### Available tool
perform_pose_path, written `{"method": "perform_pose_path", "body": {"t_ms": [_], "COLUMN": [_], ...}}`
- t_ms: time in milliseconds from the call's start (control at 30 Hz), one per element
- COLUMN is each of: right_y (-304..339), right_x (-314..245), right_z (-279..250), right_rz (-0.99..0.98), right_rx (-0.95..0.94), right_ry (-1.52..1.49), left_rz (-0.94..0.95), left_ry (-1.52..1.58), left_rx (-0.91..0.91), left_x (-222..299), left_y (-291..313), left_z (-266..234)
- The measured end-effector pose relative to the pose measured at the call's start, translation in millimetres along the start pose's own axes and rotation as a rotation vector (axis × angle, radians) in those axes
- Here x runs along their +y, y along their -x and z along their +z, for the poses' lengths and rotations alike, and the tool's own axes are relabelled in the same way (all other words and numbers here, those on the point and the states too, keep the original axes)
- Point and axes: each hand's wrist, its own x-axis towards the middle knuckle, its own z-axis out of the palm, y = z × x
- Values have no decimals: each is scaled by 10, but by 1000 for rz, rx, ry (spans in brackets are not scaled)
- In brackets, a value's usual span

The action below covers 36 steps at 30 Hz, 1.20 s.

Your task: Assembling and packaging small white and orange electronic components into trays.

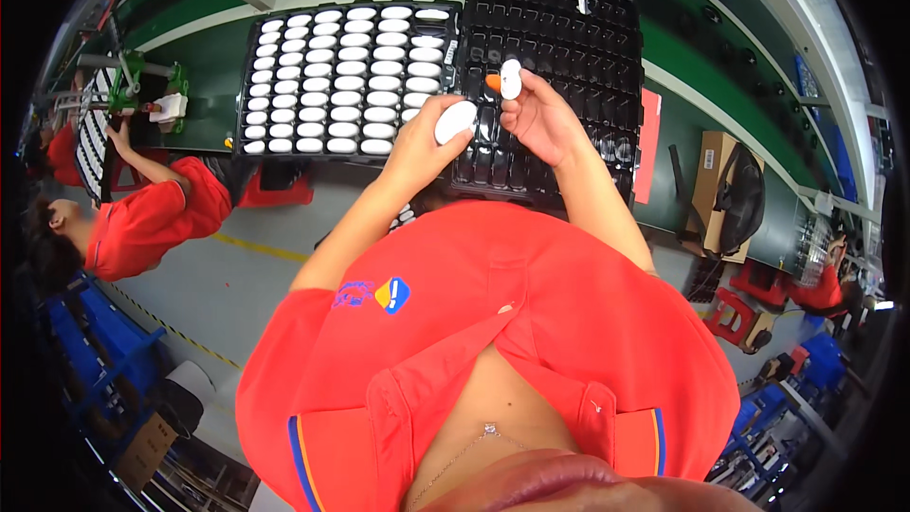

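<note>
My left hand point(424, 140) is closed around a smooth white oval casing point(456, 123), thumb along its lower edge. To its right and a little farther off, my right hand point(544, 121) pinches a narrower white oval piece point(511, 80) upright between thumb and fingers. A small orange bit point(493, 82) shows just left of that piece; whether it is joined on I cannot tell. Both hands are above the near part of a black moulded tray point(559, 47). One small white piece point(582, 3) sits in a far pocket of this tray.
Left of the black tray, another tray point(456, 24) holds rows of white oval casings point(349, 68). A red sheet point(648, 147) lies to the right, before a cardboard box point(711, 185) and black bag point(742, 199). A co-worker in red point(156, 213) stands left, by a green bench fixture point(142, 81).
</note>
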Motion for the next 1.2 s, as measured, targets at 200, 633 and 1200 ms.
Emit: {"method": "perform_pose_path", "body": {"t_ms": [200,633,1200], "right_y": [420,826,946], "right_x": [136,275,440], "right_z": [-40,100,230], "right_rz": [-267,-770,-1057], "right_rx": [4,173,230], "right_ry": [265,1147,1370], "left_rz": [147,-107,-21], "left_ry": [50,728,784], "left_rx": [-74,-365,-303], "left_x": [183,386,419], "left_y": [-66,26,209], "left_z": [-13,70,84]}}
